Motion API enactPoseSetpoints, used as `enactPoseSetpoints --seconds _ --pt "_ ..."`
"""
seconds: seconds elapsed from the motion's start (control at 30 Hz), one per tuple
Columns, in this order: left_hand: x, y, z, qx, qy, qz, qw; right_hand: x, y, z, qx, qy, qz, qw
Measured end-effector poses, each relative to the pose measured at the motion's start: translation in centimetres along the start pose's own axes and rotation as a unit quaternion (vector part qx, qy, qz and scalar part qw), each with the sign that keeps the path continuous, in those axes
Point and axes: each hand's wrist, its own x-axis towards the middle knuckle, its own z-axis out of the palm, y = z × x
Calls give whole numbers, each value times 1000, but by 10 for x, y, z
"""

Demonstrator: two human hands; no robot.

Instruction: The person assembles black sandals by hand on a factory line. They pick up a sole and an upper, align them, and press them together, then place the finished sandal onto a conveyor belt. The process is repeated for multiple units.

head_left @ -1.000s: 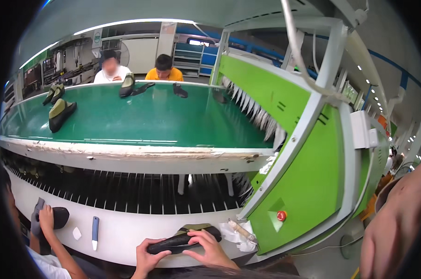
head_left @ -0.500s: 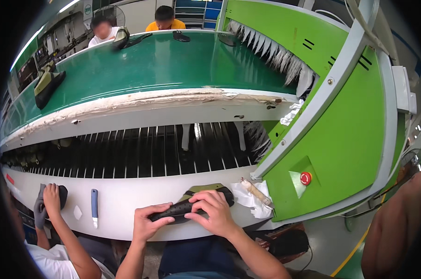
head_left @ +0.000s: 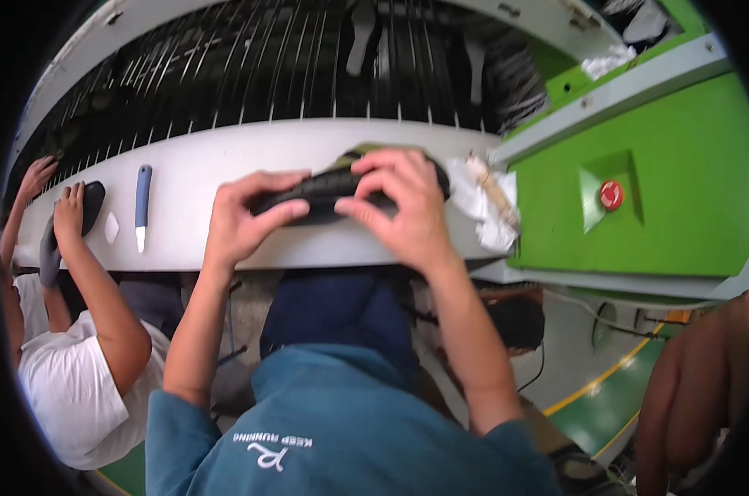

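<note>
A shoe with a black sole (head_left: 325, 188) and an olive upper lies sideways between my hands, just above or on the white ledge (head_left: 275, 149); I cannot tell which. My left hand (head_left: 240, 217) grips its left end, thumb on the near side and fingers over the top. At the other end my right hand (head_left: 403, 198) curls its fingers over the sole, with the thumb along the near edge. The underside of the shoe is hidden. Left of my left hand lies a blue-handled scraper-like tool (head_left: 143, 207) with a pale tip.
White crumpled cloth (head_left: 497, 231) and a stained, stick-like tool (head_left: 492, 186) lie right of the shoe. Beyond stands a green machine panel (head_left: 672, 165) with a red button (head_left: 611, 195). Dark rollers (head_left: 267, 66) run behind the ledge. At left, a co-worker's hand (head_left: 69, 213) holds a dark shoe.
The view has tilted down, so the green belt has left the picture and my shirt shows. Both my hands keep their grip on the shoe. Another hand now reaches over the rollers at far left.
</note>
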Motion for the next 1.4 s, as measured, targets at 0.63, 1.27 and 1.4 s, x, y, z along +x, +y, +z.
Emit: enactPoseSetpoints --seconds 0.63,1.27,1.4 --pt "-2 -14 2 -33 -5 37 999 9 7 -1 26 -27 -47 998" --pt "5 -22 5 -132 -11 -12 991 15 2 6 -10 -16 -37 999" --pt "7 -21 6 -182 -12 -26 983 15 3 6 -3 -19 -34 999"
